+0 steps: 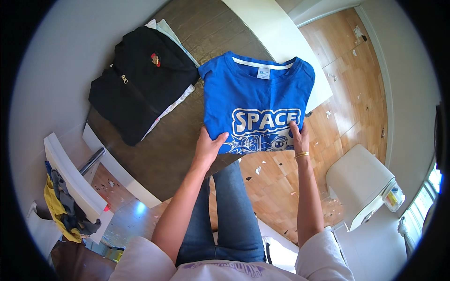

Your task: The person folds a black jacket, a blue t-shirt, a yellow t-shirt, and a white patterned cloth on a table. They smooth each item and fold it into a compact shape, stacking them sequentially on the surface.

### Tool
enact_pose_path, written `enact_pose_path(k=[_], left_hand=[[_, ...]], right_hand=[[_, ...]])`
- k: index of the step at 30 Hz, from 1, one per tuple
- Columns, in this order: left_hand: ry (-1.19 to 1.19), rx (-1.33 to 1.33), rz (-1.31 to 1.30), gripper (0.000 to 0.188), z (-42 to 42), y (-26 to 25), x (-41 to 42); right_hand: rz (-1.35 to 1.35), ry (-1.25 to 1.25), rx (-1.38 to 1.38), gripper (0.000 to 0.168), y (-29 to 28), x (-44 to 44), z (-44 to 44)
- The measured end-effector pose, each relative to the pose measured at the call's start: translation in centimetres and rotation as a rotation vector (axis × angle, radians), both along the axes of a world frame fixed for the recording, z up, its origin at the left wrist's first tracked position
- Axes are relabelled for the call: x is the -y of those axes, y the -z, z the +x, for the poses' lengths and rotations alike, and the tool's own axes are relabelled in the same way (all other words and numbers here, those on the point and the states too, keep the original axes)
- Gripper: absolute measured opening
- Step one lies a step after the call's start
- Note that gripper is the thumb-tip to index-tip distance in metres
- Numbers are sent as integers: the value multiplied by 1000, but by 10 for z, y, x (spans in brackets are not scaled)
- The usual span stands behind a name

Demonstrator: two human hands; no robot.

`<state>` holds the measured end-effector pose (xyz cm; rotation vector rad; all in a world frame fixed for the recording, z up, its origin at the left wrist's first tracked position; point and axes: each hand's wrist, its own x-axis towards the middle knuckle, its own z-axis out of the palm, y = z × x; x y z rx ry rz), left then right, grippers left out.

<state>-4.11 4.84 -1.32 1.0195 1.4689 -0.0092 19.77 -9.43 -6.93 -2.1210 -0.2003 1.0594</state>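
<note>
A blue T-shirt [260, 95] with a white print hangs folded between my two hands, its neckline pointing away from me. My left hand [209, 144] grips its lower left side, thumb on the front. At its lower right, my right hand [299, 137] pinches the fabric, thumb over the print; a gold-coloured bangle circles that wrist. The shirt is above the dark brown tabletop [186, 154] and its far edge overlaps a white border [274, 31]. Left of it lies a folded black zip garment [144, 84] on top of lighter clothes [168, 110].
At lower left, yellow and grey cloths [61, 207] hang over a white rail [74, 175]. A white box-like piece of furniture [358, 182] with a clear container [394, 196] stands at right. Scraps litter the wooden floor [344, 95]. A wall [59, 70] borders the left side.
</note>
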Motion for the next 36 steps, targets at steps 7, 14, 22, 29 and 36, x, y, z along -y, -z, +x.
enact_pose_path(k=[7,14,22,29,36], left_hand=[[-291,518,-545,64,-9,-77,-16],[-596,617,-370,58,-70,-194,-49],[-704,624,303,56,-169,-246,-88],[-739,259,534,42,-205,-133,-93],[-826,82,401,26,-209,-33,-80]], right_hand=[[121,232,-504,36,-91,-7,9],[295,-21,-447,35,-211,-108,-27],[467,-464,-330,46,-268,-256,-121],[486,-716,51,38,-168,-313,-169],[326,-707,459,33,-54,-293,-167]])
